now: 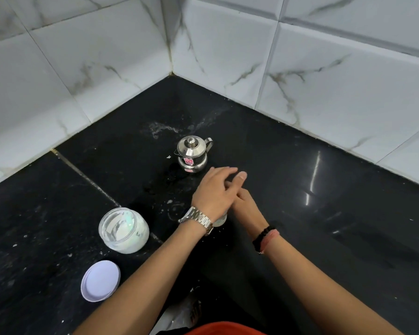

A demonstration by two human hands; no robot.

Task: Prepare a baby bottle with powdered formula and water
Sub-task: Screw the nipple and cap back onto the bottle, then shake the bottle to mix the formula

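Fingers of left hand flat, together, laid over right hand, its grip unclear, bottle between; jar, lid toward counter's left edge, kettle behind.

The black stone worktop runs into a corner between two walls of white marbled tiles. White specks and a wet smear lie near the worktop's far corner. A seam crosses the worktop's left part toward the near edge.
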